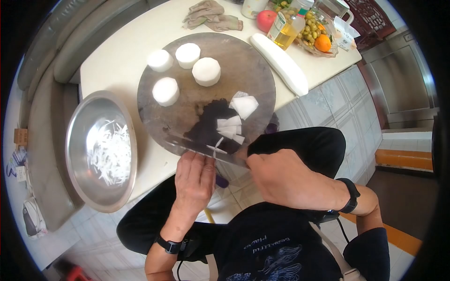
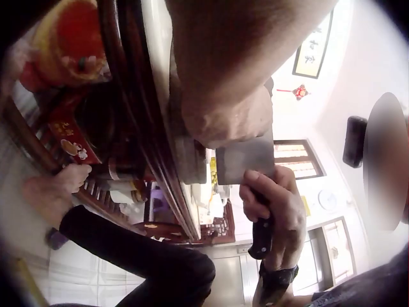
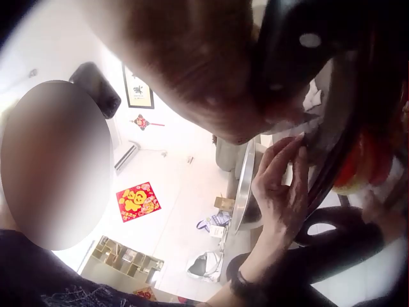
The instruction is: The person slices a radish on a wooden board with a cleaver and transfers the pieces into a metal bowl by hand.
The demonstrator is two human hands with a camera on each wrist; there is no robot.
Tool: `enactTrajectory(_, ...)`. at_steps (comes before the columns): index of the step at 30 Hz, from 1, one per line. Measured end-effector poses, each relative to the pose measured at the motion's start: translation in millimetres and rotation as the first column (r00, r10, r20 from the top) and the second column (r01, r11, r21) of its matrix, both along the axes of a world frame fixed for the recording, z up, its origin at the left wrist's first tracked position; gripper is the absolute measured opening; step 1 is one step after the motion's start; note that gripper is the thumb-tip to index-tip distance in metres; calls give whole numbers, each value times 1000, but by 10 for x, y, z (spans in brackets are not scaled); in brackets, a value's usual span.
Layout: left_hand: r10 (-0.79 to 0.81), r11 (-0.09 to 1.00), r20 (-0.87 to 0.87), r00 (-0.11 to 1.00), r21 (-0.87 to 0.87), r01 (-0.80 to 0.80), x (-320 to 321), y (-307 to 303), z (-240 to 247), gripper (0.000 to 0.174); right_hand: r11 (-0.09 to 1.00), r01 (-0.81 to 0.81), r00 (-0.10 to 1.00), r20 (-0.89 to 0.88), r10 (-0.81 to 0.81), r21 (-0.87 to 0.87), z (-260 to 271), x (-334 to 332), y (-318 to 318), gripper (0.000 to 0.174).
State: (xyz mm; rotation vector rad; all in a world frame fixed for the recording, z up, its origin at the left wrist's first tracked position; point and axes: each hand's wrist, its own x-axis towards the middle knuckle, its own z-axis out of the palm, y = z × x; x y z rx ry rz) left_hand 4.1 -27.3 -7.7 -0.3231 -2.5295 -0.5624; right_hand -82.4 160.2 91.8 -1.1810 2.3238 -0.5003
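Note:
My right hand (image 1: 286,180) grips the black handle of a cleaver (image 2: 246,161). Its broad blade stands close over the near edge of a round wooden cutting board (image 1: 187,114). Right beside the blade, the bunched fingers of my left hand (image 1: 194,180) hold a white radish piece at the board's rim, mostly hidden under them. Thin radish strips (image 1: 216,144) lie by the blade. Behind them are flat radish slices (image 1: 228,125) and a larger stack of cut radish (image 1: 244,107). Several thick radish rounds (image 1: 206,71) stand on the far left of the board.
A steel bowl (image 1: 75,154) of radish shreds stands left of the board. A long peeled white radish (image 1: 281,65) lies to its right. Behind are a crumpled cloth (image 1: 211,16), an oil bottle (image 1: 285,33), a red apple (image 1: 266,20) and a glass fruit bowl (image 1: 323,52).

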Motion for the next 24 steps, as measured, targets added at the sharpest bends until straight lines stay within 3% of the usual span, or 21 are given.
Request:
enactTrajectory(5, -3, 1000, 6, 1000, -1, 3, -4, -5, 6, 26, 999, -17, 1000, -26, 16, -34, -19, 16, 59, 13)
enactTrajectory(11, -13, 1000, -13, 1000, 2, 13, -25, -2, 17, 25, 994, -93, 996, 15, 92, 63, -72, -34, -82, 16)
enactTrajectory(13, 6, 997, 3, 1000, 74, -6, -39, -12, 46, 24, 999, -49, 997, -64, 49, 1, -183, 0, -154, 18)
enactTrajectory(17, 34, 972, 18, 999, 233, -37, -66, -49, 78, 23, 999, 16, 998, -57, -19, -42, -188, -16, -99, 12)
enactTrajectory(19, 101, 928, 56, 993, 355, -114, -90, -74, 119, 20, 961, 244, 967, 104, -231, -129, -43, -28, -55, 11)
enactTrajectory(23, 98, 897, 121, 988, 419, -140, -177, -100, 250, 19, 911, 350, 915, 288, -282, -221, -10, -73, 70, 16)
enactTrajectory(24, 86, 943, 111, 990, 312, -116, -196, -120, 234, 18, 883, 418, 858, 412, -306, -215, -30, -75, 96, 17)
